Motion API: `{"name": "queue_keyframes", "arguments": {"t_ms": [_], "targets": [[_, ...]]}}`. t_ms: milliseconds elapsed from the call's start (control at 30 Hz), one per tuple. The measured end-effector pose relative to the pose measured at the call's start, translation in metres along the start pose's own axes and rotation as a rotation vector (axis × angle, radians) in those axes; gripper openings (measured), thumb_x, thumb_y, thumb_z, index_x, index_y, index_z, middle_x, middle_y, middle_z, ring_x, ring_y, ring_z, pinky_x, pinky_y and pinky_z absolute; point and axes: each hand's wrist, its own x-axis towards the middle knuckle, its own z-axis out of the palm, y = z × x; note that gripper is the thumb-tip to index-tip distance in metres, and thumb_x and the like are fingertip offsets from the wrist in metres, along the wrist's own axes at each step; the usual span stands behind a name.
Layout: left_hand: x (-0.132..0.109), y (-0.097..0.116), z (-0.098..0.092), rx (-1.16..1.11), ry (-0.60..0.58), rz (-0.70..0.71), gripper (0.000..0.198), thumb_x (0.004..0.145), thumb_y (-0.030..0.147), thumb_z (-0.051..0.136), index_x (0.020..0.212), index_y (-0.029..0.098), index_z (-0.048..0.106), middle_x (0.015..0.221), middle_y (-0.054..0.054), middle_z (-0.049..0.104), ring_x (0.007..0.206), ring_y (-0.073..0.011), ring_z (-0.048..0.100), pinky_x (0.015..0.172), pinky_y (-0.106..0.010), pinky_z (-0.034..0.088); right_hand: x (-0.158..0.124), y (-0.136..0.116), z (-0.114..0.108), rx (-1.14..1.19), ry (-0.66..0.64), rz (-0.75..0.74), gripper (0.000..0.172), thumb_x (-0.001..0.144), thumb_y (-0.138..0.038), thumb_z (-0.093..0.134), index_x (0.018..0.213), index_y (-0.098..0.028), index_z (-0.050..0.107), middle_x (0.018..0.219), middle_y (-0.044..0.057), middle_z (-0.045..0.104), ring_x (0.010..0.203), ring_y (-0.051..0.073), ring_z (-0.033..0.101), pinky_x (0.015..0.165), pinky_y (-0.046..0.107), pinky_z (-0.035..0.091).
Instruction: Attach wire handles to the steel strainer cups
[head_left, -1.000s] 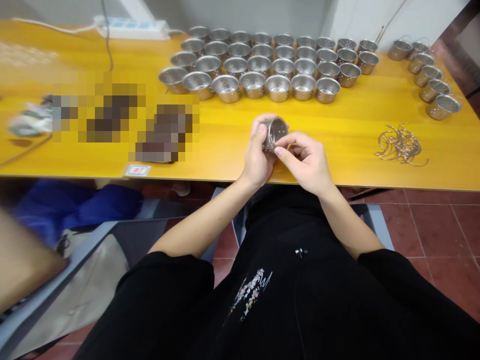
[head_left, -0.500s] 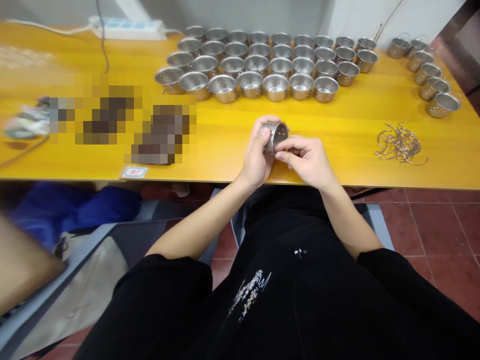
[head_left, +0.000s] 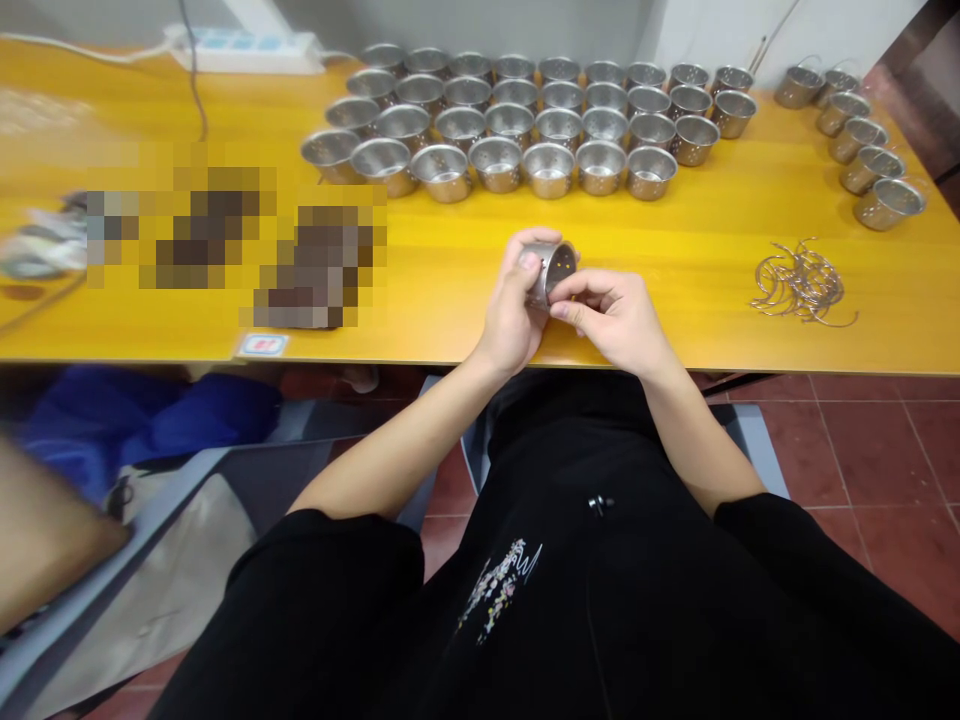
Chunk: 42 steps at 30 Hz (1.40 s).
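The left hand (head_left: 514, 315) grips a perforated steel cup (head_left: 551, 268) tipped on its side above the yellow surface (head_left: 675, 250). The right hand (head_left: 619, 320) pinches at the cup's rim, fingers curled tight. Rows of like cups (head_left: 517, 130) stand behind; wire handles (head_left: 799, 285) lie well right.

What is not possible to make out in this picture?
Head view: pixelated patches hide things on the left of the table.
Head view: the left hand and right hand cover most of the perforated cup; what the right one pinches is hidden.
Head view: wire pile strands too thin to count.
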Motion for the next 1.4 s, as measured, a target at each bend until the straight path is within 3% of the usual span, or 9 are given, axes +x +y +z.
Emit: {"name": "queue_keyframes", "arguments": {"t_ms": [233, 333, 433, 767, 933, 1033, 1133, 1300, 1400], "targets": [[-0.003, 0.005, 0.012, 0.003, 0.015, 0.039, 0.065, 0.116, 0.092, 0.077, 0.134, 0.030, 0.077, 0.119, -0.008, 0.086, 0.099, -0.0273, 0.088, 0.085, -0.038, 0.075, -0.010, -0.029, -0.017, -0.012, -0.115, -0.091, 0.022, 0.116, -0.042, 0.095, 0.116, -0.021, 0.088, 0.106, 0.006, 0.080, 0.078, 0.019, 0.068, 0.072, 0.033, 0.060], [-0.003, 0.006, 0.015, -0.019, 0.022, 0.009, 0.067, 0.114, 0.094, 0.078, 0.130, 0.030, 0.077, 0.114, -0.006, 0.084, 0.082, -0.0231, 0.082, 0.064, -0.032, 0.068, -0.011, -0.032, -0.022, -0.016, -0.014, -0.105, 0.022, 0.117, -0.041, 0.097, 0.124, -0.023, 0.086, 0.110, 0.005, 0.077, 0.073, 0.016, 0.063, 0.066, 0.031, 0.057], [-0.004, 0.007, 0.015, -0.044, -0.053, -0.046, 0.067, 0.114, 0.094, 0.079, 0.135, 0.030, 0.074, 0.121, -0.006, 0.085, 0.080, -0.0226, 0.084, 0.058, -0.030, 0.069, -0.009, -0.022, -0.020, -0.055, 0.178, -0.112, 0.028, 0.116, -0.044, 0.102, 0.125, -0.024, 0.084, 0.112, 0.005, 0.075, 0.075, 0.017, 0.064, 0.066, 0.032, 0.060], [-0.004, 0.002, 0.013, -0.024, -0.276, 0.046, 0.064, 0.120, 0.088, 0.081, 0.144, 0.029, 0.070, 0.118, -0.005, 0.083, 0.077, -0.0208, 0.086, 0.062, -0.030, 0.075, 0.000, 0.016, -0.010, -0.372, 0.327, -0.118, 0.034, 0.115, -0.034, 0.104, 0.127, -0.027, 0.073, 0.118, 0.004, 0.072, 0.087, 0.021, 0.069, 0.075, 0.035, 0.066], [-0.001, 0.000, 0.011, -0.024, -0.272, 0.075, 0.062, 0.120, 0.086, 0.081, 0.143, 0.030, 0.072, 0.117, -0.006, 0.083, 0.079, -0.0214, 0.085, 0.060, -0.028, 0.071, -0.002, 0.023, -0.006, -0.391, 0.371, -0.170, 0.035, 0.118, -0.037, 0.102, 0.132, -0.027, 0.071, 0.120, 0.005, 0.072, 0.088, 0.022, 0.071, 0.074, 0.037, 0.067], [0.001, -0.005, 0.006, -0.015, -0.194, 0.056, 0.064, 0.120, 0.090, 0.080, 0.144, 0.031, 0.071, 0.120, -0.006, 0.081, 0.080, -0.0206, 0.082, 0.060, -0.027, 0.068, -0.006, 0.021, -0.003, -0.432, 0.397, -0.241, 0.022, 0.126, -0.037, 0.093, 0.130, -0.027, 0.074, 0.115, 0.006, 0.072, 0.091, 0.025, 0.074, 0.078, 0.040, 0.070], [0.002, -0.012, -0.001, 0.012, -0.129, 0.071, 0.061, 0.123, 0.089, 0.074, 0.145, 0.032, 0.070, 0.121, -0.005, 0.079, 0.083, -0.0208, 0.080, 0.070, -0.031, 0.070, -0.009, 0.011, 0.002, -0.469, 0.348, -0.280, 0.003, 0.130, -0.028, 0.082, 0.129, -0.026, 0.081, 0.117, 0.008, 0.078, 0.097, 0.028, 0.078, 0.089, 0.045, 0.074], [0.006, -0.019, -0.008, 0.045, -0.110, 0.113, 0.062, 0.125, 0.090, 0.071, 0.146, 0.032, 0.070, 0.131, -0.009, 0.081, 0.117, -0.0296, 0.087, 0.102, -0.042, 0.074, -0.011, -0.001, 0.012, -0.490, 0.203, -0.312, 0.022, 0.127, -0.015, 0.069, 0.129, -0.023, 0.089, 0.120, 0.012, 0.086, 0.112, 0.033, 0.084, 0.109, 0.051, 0.073], [0.007, -0.019, -0.009, 0.060, -0.093, 0.114, 0.064, 0.123, 0.091, 0.072, 0.145, 0.032, 0.070, 0.129, -0.010, 0.083, 0.127, -0.0320, 0.088, 0.107, -0.043, 0.074, -0.011, -0.002, 0.015, -0.511, 0.142, -0.268, 0.027, 0.126, -0.013, 0.065, 0.125, -0.022, 0.090, 0.119, 0.012, 0.087, 0.118, 0.035, 0.084, 0.115, 0.051, 0.071]]}}
